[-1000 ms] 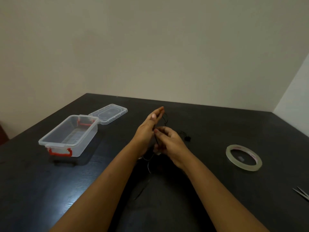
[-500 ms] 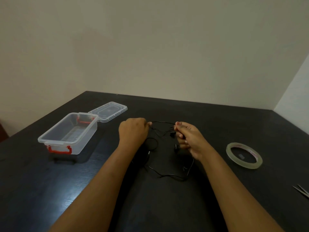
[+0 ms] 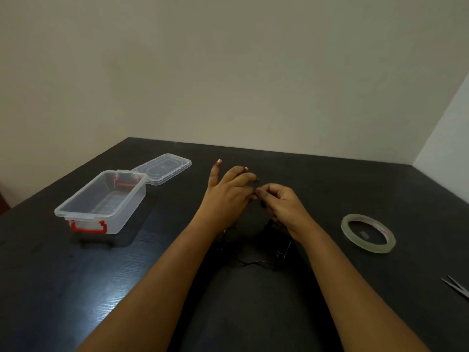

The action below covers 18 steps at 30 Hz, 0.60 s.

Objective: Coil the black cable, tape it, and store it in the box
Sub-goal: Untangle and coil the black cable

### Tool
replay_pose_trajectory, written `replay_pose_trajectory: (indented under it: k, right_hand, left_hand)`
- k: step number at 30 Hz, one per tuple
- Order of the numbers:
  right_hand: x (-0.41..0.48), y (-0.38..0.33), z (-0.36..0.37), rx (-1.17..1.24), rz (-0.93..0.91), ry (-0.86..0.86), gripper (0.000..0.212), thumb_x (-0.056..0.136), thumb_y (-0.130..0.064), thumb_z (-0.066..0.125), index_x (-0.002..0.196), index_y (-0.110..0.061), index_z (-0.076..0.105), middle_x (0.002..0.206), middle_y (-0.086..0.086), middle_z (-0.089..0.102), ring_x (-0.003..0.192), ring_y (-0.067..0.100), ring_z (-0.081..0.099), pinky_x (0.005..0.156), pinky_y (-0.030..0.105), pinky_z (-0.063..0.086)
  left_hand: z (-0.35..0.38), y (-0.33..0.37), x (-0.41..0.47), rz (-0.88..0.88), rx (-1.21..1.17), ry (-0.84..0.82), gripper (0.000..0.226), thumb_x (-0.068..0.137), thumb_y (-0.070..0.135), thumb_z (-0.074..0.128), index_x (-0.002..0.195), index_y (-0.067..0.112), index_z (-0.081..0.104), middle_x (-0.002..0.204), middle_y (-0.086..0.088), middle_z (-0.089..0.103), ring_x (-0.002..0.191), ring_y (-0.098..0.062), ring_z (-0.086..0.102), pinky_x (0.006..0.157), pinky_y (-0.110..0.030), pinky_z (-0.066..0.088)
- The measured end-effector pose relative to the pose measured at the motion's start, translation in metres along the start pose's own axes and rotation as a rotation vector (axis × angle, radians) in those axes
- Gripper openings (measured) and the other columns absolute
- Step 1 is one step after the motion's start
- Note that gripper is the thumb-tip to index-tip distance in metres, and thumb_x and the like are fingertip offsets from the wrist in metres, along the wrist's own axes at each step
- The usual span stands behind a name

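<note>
A thin black cable (image 3: 256, 263) trails in a loose loop on the dark table between my forearms and runs up to both hands. My right hand (image 3: 280, 204) is closed, pinching the cable between thumb and fingers. My left hand (image 3: 225, 193) is right beside it, fingers spread and partly raised; the cable seems to pass by its palm, but the black-on-black strand is hard to follow there. The clear plastic box (image 3: 101, 201) with red latches stands open at the left. A roll of clear tape (image 3: 368, 232) lies flat at the right.
The box's clear lid (image 3: 162, 168) lies on the table just behind the box. Metal tips, probably scissors or tweezers (image 3: 456, 288), poke in at the right edge. The dark table (image 3: 76, 275) ends at a pale wall behind.
My hands were apart, stretching the cable between them; now they have come together again. My left hand has opened its fingers, and the loop on the table has drawn in.
</note>
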State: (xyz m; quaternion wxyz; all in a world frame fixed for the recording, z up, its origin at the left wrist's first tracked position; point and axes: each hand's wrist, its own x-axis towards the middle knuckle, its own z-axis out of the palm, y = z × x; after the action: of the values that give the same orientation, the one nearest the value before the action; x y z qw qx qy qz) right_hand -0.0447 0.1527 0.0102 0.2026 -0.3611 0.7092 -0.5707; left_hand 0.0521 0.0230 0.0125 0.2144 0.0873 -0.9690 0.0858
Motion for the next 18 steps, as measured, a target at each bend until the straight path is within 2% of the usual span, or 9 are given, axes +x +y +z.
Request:
replay_pose_trajectory:
  k: [2,5,8,9,11,13,15,17,18]
  right_hand:
    - [0.001,-0.001,-0.005,-0.032,0.016,-0.01,0.025,0.095,-0.031,0.054,0.079,-0.017,0.066,0.06,0.002,0.049,0.042,0.004,0.037,0.04,0.018,0.031]
    - [0.001,0.0,-0.013,0.025,0.04,0.012,0.029,0.097,-0.031,0.051,0.074,-0.014,0.061,0.053,-0.003,0.038,0.04,0.004,0.03,0.039,0.018,0.026]
    - [0.002,0.001,-0.013,0.076,0.034,0.029,0.029,0.097,-0.03,0.05,0.074,-0.014,0.058,0.051,-0.005,0.034,0.04,0.005,0.027,0.039,0.019,0.024]
    - [0.003,0.002,-0.011,0.07,0.03,0.028,0.029,0.098,-0.03,0.05,0.074,-0.015,0.058,0.051,-0.004,0.034,0.04,0.006,0.026,0.039,0.019,0.023]
    - [0.003,0.002,-0.007,0.052,0.022,0.026,0.028,0.098,-0.03,0.049,0.074,-0.016,0.058,0.052,-0.003,0.035,0.042,0.007,0.027,0.039,0.019,0.023]
    - [0.003,0.002,-0.006,0.034,0.007,0.039,0.028,0.098,-0.028,0.05,0.074,-0.016,0.059,0.049,-0.005,0.036,0.04,0.006,0.027,0.038,0.018,0.024]
    - [0.002,0.0,-0.005,0.023,-0.015,0.059,0.028,0.098,-0.027,0.05,0.074,-0.016,0.059,0.043,-0.011,0.037,0.038,0.005,0.028,0.038,0.017,0.026]
    - [-0.001,-0.003,-0.004,0.042,-0.045,0.047,0.027,0.097,-0.025,0.051,0.073,-0.015,0.059,0.038,-0.012,0.039,0.035,0.002,0.03,0.037,0.015,0.026]
    - [-0.002,-0.006,-0.004,0.06,-0.054,0.028,0.026,0.097,-0.024,0.051,0.075,-0.015,0.06,0.038,-0.012,0.041,0.034,0.001,0.032,0.037,0.013,0.028]
  left_hand:
    - [0.002,-0.007,-0.001,-0.128,-0.171,0.057,0.024,0.096,0.033,0.044,0.109,0.032,0.064,0.137,0.017,0.047,0.138,-0.009,0.025,0.112,-0.053,-0.01]
    - [0.005,-0.03,-0.006,-0.541,-0.425,0.306,0.023,0.096,0.031,0.042,0.088,0.027,0.063,0.104,0.01,0.062,0.12,-0.017,0.047,0.112,-0.055,0.005]
    - [0.009,-0.033,-0.009,-0.752,-0.498,0.262,0.032,0.098,0.035,0.039,0.081,0.024,0.063,0.082,0.007,0.06,0.102,-0.019,0.057,0.113,-0.055,0.008]
    - [0.008,-0.027,-0.008,-0.76,-0.483,0.244,0.03,0.098,0.033,0.038,0.084,0.024,0.064,0.085,0.005,0.063,0.1,-0.019,0.058,0.113,-0.056,0.007]
    - [0.009,-0.015,-0.006,-0.696,-0.356,0.229,0.025,0.097,0.026,0.04,0.111,0.022,0.06,0.116,0.002,0.06,0.117,-0.019,0.05,0.112,-0.056,0.002]
    - [0.01,-0.003,-0.006,-0.589,-0.241,0.251,0.047,0.091,0.021,0.044,0.138,0.021,0.04,0.145,0.001,0.039,0.136,-0.018,0.032,0.112,-0.053,-0.002]
    - [0.007,0.005,-0.005,-0.427,-0.137,0.342,0.062,0.083,0.023,0.045,0.143,0.019,0.031,0.149,-0.002,0.034,0.139,-0.021,0.026,0.113,-0.05,-0.004]
    - [0.006,0.013,-0.003,-0.249,-0.079,0.393,0.058,0.081,0.026,0.041,0.139,0.02,0.038,0.142,-0.002,0.045,0.135,-0.02,0.033,0.112,-0.049,0.001]
    - [0.005,0.015,-0.002,-0.165,-0.086,0.352,0.051,0.085,0.024,0.04,0.135,0.021,0.043,0.134,-0.001,0.053,0.13,-0.019,0.04,0.112,-0.048,0.003]
